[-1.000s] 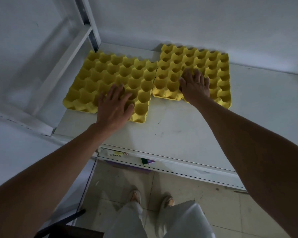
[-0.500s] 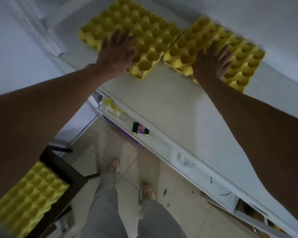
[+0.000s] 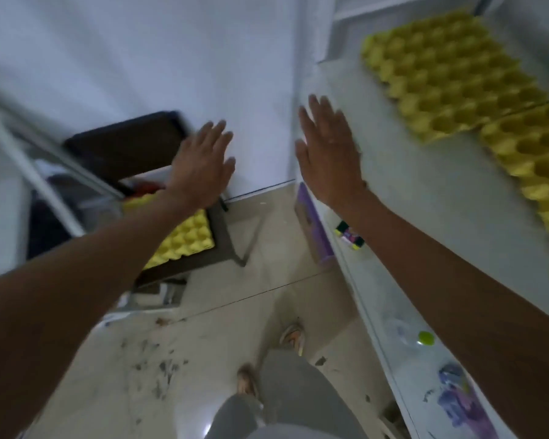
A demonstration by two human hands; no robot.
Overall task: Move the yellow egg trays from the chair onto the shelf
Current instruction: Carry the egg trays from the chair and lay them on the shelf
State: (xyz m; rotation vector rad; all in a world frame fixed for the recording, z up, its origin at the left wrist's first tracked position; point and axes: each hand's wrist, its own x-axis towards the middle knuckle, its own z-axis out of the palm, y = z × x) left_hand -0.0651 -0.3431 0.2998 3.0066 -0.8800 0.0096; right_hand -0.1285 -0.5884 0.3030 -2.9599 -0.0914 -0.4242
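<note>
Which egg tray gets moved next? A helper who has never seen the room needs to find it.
Look left of the white shelf to the dark chair on the floor. The yellow egg tray lies on its seat, under the left hand; the two trays on the shelf are already placed.

1. The two egg trays (image 3: 450, 87) on the shelf (image 3: 425, 201) are bright yellow, patterned with regular rows of round cups.
2. The shelf is plain off-white.
3. The egg tray (image 3: 184, 239) on the chair (image 3: 130, 144) shows the same yellow, dimpled grid.
4. The chair is dark brown, nearly black.
5. The wall (image 3: 140, 52) is white.
6. The floor (image 3: 203, 343) has pale beige tiles with dark specks and thin dark joint lines.
7. The trouser legs (image 3: 286, 391) are light grey.
8. A small round lid (image 3: 426, 338) is lime green.
</note>
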